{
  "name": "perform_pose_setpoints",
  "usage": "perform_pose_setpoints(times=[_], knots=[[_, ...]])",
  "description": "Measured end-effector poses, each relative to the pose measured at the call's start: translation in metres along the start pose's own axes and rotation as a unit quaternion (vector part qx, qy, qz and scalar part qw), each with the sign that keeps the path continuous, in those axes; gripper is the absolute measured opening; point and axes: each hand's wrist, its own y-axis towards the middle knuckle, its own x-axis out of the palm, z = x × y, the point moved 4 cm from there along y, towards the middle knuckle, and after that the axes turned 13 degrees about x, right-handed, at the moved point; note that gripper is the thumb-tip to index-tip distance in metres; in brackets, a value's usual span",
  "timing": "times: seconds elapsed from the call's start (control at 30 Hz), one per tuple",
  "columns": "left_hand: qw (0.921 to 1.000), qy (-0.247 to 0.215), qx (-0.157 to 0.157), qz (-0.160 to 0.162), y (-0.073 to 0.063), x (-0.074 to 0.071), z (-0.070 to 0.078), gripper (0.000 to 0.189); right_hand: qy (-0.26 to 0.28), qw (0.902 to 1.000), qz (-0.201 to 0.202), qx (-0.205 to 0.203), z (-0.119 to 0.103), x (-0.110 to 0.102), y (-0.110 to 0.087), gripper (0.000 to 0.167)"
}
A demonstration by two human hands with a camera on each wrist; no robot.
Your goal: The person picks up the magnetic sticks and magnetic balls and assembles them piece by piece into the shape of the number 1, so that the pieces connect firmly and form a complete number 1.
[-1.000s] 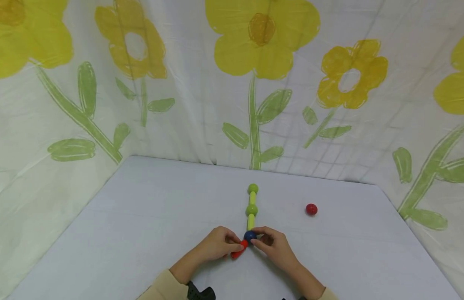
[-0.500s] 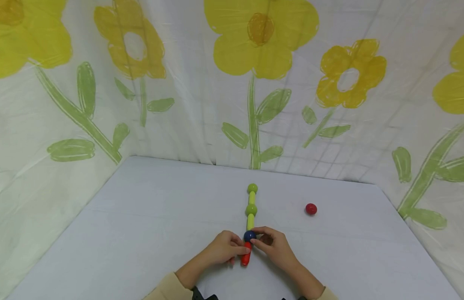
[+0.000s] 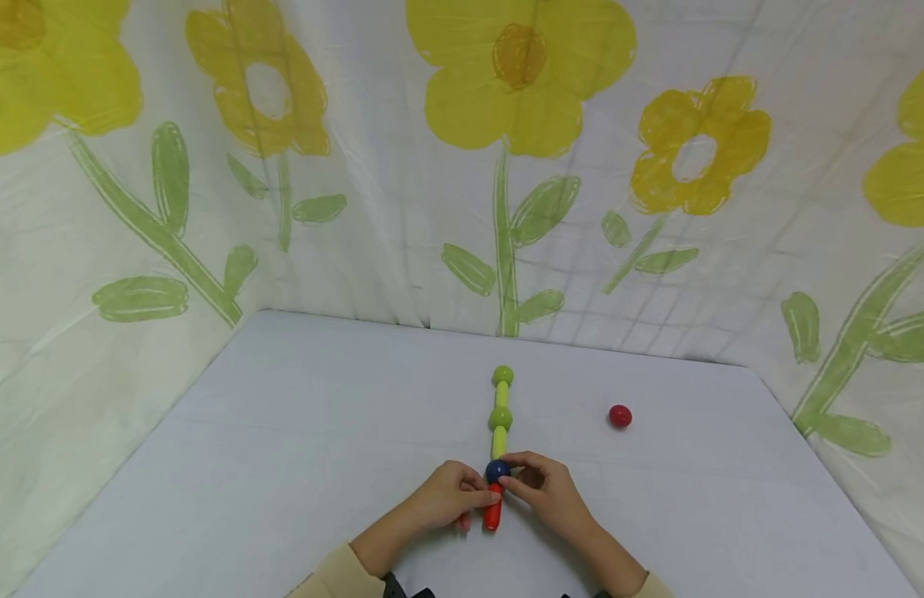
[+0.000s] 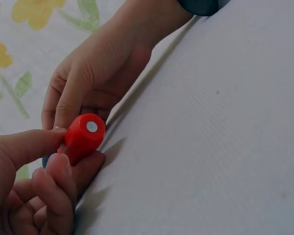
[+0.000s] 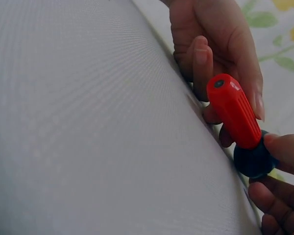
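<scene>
A chain of toy magnetic rods and balls runs up the table in the head view. Its far part has a green ball [image 3: 502, 376], a yellow-green rod [image 3: 502, 395], a second green ball [image 3: 501, 419] and another yellow-green rod [image 3: 500, 442]. At the near end sits a blue ball [image 3: 497, 472], pinched by my right hand [image 3: 549, 494] between thumb and fingers. My left hand [image 3: 448, 497] pinches a red magnetic rod [image 3: 492, 515], whose far end meets the blue ball. A round metal disc shows in the red rod's free end [image 4: 91, 127] in the left wrist view.
A red ball [image 3: 620, 417] lies alone to the right of the chain. All of this is on a white-covered table [image 3: 320, 399]. Behind it hangs a white curtain [image 3: 387, 249] with painted yellow flowers.
My left hand has moved right and a little nearer, swinging the red rod from a leftward slant to almost in line with the chain. My right hand stays on the blue ball.
</scene>
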Motion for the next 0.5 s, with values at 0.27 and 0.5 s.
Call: perform_pose_setpoints(times=[0.27,0.5], knots=[[0.9999,-0.011,0.0,-0.001,-0.0003,-0.0002,0.0018,0.018,-0.009,0.9999,0.005,-0.002,0.0018,0.0004,0.0008,0.027],[0.9999,-0.006,-0.008,0.005,-0.0002,0.0002,0.0018,0.017,0.005,1.0,0.001,0.0,0.004,-0.0006,0.0008,0.028]])
